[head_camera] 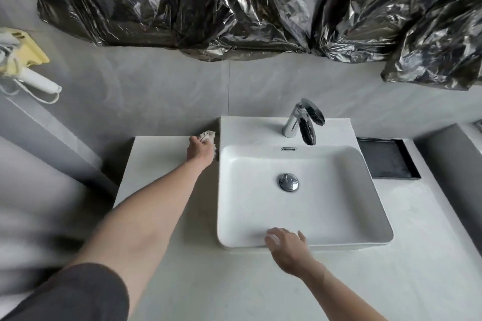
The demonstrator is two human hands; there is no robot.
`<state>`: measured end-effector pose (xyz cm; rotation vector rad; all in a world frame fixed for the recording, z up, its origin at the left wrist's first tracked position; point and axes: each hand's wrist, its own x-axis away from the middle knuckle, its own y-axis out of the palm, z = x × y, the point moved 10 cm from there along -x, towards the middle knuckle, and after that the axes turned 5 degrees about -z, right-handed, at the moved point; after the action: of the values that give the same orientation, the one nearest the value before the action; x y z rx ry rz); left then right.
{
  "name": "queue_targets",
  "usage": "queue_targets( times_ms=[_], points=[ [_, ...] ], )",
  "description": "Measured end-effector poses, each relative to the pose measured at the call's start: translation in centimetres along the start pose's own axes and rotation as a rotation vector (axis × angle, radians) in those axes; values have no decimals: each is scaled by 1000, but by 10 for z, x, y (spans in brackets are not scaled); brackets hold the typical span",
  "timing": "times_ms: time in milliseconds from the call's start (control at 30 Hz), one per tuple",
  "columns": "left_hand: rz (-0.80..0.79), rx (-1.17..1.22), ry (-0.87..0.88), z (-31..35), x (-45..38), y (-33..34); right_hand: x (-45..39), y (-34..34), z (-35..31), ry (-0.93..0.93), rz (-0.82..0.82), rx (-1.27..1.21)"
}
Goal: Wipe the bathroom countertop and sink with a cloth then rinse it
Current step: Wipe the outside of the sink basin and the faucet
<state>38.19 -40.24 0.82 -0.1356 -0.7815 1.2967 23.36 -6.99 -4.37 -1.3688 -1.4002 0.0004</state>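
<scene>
White cloth (208, 135) at the countertop's (161, 164) far corner, ten o'clock from the sink (370, 190).
Left hand (200, 150) grips the cloth; right hand (287, 247) rests with spread fingers on the sink's front rim.

sinks 1 (300, 190) | taps 1 (303, 121) | cloths 1 (208, 135) | trays 1 (386, 159) | hands 2 (200, 150) (285, 247)

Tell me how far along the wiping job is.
Nothing shows as finished. In hand: the left hand holds a crumpled whitish cloth at the back left corner of the pale stone countertop, while the right hand rests open on the white rectangular sink front rim. Left: the basin, the right-side counter, and rinsing; the chrome tap runs no water.
</scene>
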Motion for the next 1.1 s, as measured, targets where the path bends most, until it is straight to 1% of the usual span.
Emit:
queue_targets(
  times_ms=[67,133,200,233,300,367,467,567,700,767,900,1100],
  points=[
    [-5,53,-31,-3,-17,12,3,2,0,10,25,23],
    [-49,142,-33,-5,-41,30,2,0,0,16,45,33],
    [-89,197,-75,-28,-96,62,-1,1,-1,16,47,42],
    [-97,191,-106,-36,-110,71,-3,2,0,18,46,49],
    [-125,232,-134,-41,-116,83,-5,6,1,26,41,69],
    [-188,316,-76,-13,-69,76,-5,7,1,23,54,76],
    [-290,373,48,2,-39,78,-4,6,2,33,64,73],
    [-372,299,42,-31,-9,83,-3,6,1,47,61,95],
    [-387,370,24,-84,47,82,-3,7,1,62,43,121],
    [-441,374,48,-88,63,80,-3,7,0,66,34,129],
    [-509,300,97,-58,45,77,-1,6,-3,71,28,138],
    [-499,318,164,7,8,66,2,6,-10,61,21,178]
  ],
)
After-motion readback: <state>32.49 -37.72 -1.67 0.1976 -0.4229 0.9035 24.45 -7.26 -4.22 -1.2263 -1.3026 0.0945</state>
